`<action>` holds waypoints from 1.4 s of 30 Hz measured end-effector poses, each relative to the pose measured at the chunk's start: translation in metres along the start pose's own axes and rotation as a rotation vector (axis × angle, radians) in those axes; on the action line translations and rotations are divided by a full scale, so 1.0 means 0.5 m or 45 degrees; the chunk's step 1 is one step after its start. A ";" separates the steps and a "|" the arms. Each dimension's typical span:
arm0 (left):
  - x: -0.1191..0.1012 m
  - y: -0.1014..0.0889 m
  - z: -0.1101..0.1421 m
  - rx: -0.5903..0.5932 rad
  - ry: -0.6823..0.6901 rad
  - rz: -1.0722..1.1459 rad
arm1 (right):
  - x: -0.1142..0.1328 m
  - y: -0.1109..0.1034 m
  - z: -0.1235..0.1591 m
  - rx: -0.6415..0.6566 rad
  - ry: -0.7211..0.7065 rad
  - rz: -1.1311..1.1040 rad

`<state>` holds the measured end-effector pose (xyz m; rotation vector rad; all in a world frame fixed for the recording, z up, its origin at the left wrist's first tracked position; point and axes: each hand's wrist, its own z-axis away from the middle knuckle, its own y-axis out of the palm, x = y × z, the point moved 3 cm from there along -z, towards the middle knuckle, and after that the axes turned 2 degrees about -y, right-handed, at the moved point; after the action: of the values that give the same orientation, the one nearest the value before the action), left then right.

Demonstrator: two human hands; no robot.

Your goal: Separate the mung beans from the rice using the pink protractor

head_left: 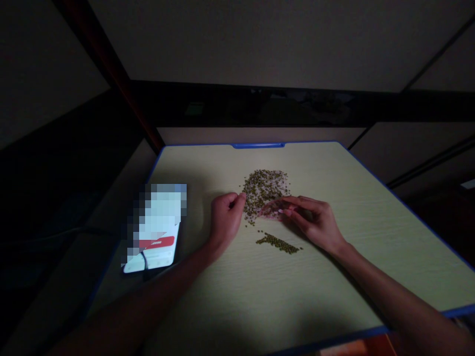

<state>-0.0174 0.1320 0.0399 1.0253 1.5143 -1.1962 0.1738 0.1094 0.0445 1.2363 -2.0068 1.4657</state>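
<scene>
A spread of small greenish-brown grains [261,184], perhaps beans or beads, lies on a thin, see-through pinkish sheet [272,211] in the middle of the table. My right hand [315,220] pinches the sheet's near right part, which is raised a little. At the left edge of the grains, my left hand [227,217] is closed, thumb and forefinger together. What those fingers hold, if anything, is too small to make out. A narrow strip of the same grains [280,244] lies on the bare tabletop, nearer to me.
The pale table [208,306] has a blue rim and a blue slot piece [259,145] at its far edge. A lit phone [159,237] with a cable lies at the left, beside my left forearm. Something orange [356,347] shows below the near edge. The surroundings are dark.
</scene>
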 end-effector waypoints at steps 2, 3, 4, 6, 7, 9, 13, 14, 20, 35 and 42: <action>0.000 0.000 0.000 0.002 -0.005 0.005 | -0.003 0.001 0.001 -0.015 0.009 -0.005; 0.000 0.000 0.000 0.002 -0.008 0.008 | -0.004 0.002 0.001 -0.020 0.019 -0.009; 0.000 0.000 0.000 0.002 -0.011 0.010 | -0.005 0.003 0.001 -0.023 0.026 -0.014; 0.000 0.000 0.000 0.003 -0.017 0.016 | -0.006 0.003 0.002 -0.035 0.028 -0.021; 0.001 0.000 0.000 0.003 -0.020 0.019 | -0.006 0.002 0.002 -0.042 0.021 -0.019; 0.001 0.000 0.000 0.005 -0.026 0.026 | -0.004 -0.001 0.003 -0.050 -0.002 0.006; 0.001 0.000 -0.001 0.006 -0.031 0.028 | -0.001 -0.006 0.003 -0.067 -0.042 0.073; 0.001 0.000 -0.001 0.007 -0.030 0.028 | -0.001 -0.006 0.002 -0.071 -0.049 0.080; -0.001 0.000 0.000 0.014 -0.033 0.031 | 0.004 0.001 -0.002 -0.039 -0.074 0.083; 0.000 0.000 0.001 0.022 -0.047 0.038 | 0.008 0.002 0.002 0.094 -0.081 -0.027; -0.001 0.000 0.001 0.019 -0.051 0.030 | 0.008 0.011 0.003 0.078 -0.042 -0.024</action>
<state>-0.0171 0.1314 0.0404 1.0208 1.4603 -1.2065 0.1674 0.1068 0.0434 1.3094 -1.9794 1.5176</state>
